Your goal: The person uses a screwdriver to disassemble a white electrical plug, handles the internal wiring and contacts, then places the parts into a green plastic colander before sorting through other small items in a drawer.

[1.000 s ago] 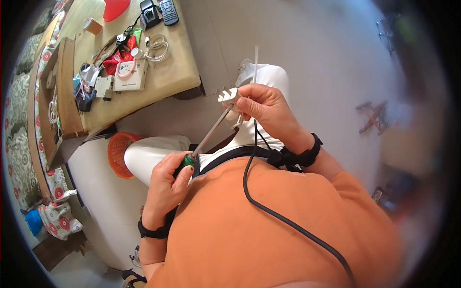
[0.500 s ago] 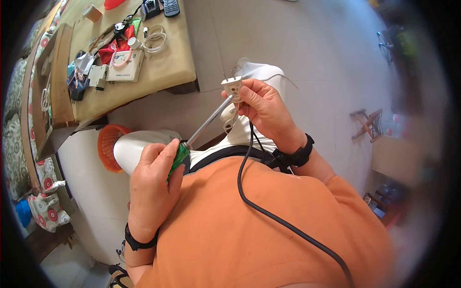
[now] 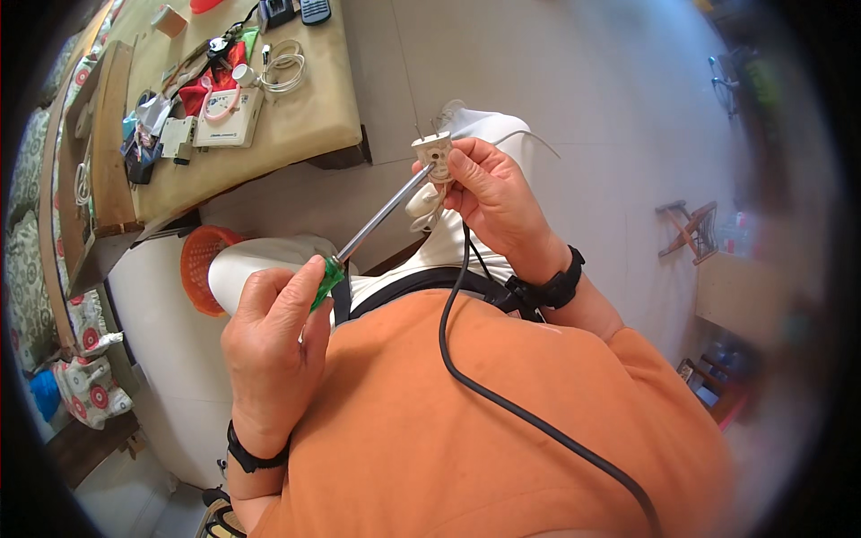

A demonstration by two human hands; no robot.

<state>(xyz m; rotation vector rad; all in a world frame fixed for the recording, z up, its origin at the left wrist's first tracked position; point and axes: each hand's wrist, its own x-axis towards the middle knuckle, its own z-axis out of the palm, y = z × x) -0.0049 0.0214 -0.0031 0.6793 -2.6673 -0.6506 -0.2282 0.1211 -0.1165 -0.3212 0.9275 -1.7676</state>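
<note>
Nearest, an orange shirt (image 3: 502, 377) is crossed by a black cable (image 3: 538, 408). Just beyond it, the green handle of a screwdriver (image 3: 380, 221) is pinched between the thumb and forefinger of the left hand (image 3: 273, 354), the other fingers being curled behind. The shaft is pointed up and away, its tip brought to the face of a pale plug (image 3: 436, 160); whether it is seated in a screw cannot be told. The plug is gripped by its side between the thumb and fingers of the right hand (image 3: 502, 193), above the lap, its pins turned away, presumably so that the holed face is kept open to the tip and braced against its push. The handle seems to be held by the fingertips so that it can be rolled.

Under the hands, white trousers (image 3: 269, 266) are seen, with an orange basket (image 3: 199, 273) beside the left knee. Farther off, a tan-topped table (image 3: 314, 117) is crowded at its left with a white box (image 3: 235, 128), a coiled white cable (image 3: 285, 76) and a red packet (image 3: 191, 99). Across the pale floor (image 3: 592, 81), at the right, a folding wooden stool (image 3: 691, 229) is stood.
</note>
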